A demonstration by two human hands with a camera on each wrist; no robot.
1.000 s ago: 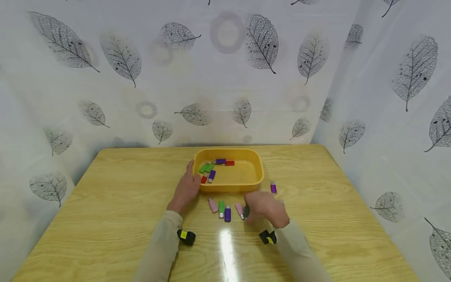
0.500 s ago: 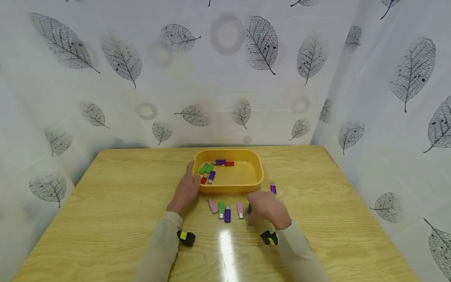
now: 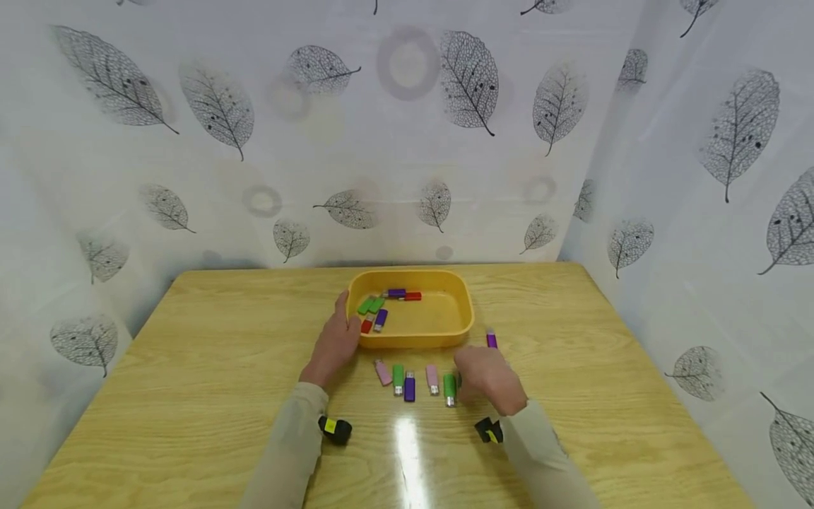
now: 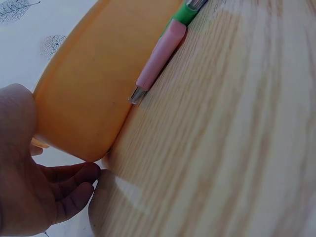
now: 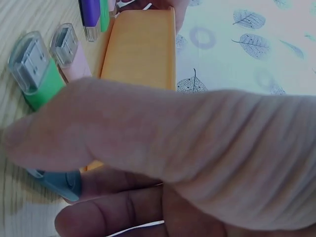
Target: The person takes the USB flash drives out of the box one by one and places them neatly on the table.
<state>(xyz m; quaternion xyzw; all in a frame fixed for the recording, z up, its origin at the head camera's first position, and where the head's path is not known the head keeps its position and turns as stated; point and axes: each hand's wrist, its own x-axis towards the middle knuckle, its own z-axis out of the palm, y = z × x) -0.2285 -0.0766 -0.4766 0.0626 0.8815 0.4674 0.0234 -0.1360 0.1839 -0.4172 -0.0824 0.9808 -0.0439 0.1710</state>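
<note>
My left hand grips the left end of a yellow plastic tray, thumb at the rim and fingers against the outer wall. USB flash drives lie inside: green, red and purple among them. My right hand is low over the table in front of the tray's right side. In the right wrist view its thumb and fingers pinch a teal flash drive, partly hidden by the thumb. Just left of this hand lie a green flash drive and a pink one.
Further left on the wooden table lie a pink drive, a green drive and a purple drive. Another purple drive lies beyond the right hand. A leaf-patterned curtain stands behind the table.
My right hand has shifted slightly right, off the green flash drive, which now shows beside the pink one. That pink drive has been straightened. The left hand and tray keep their places.
</note>
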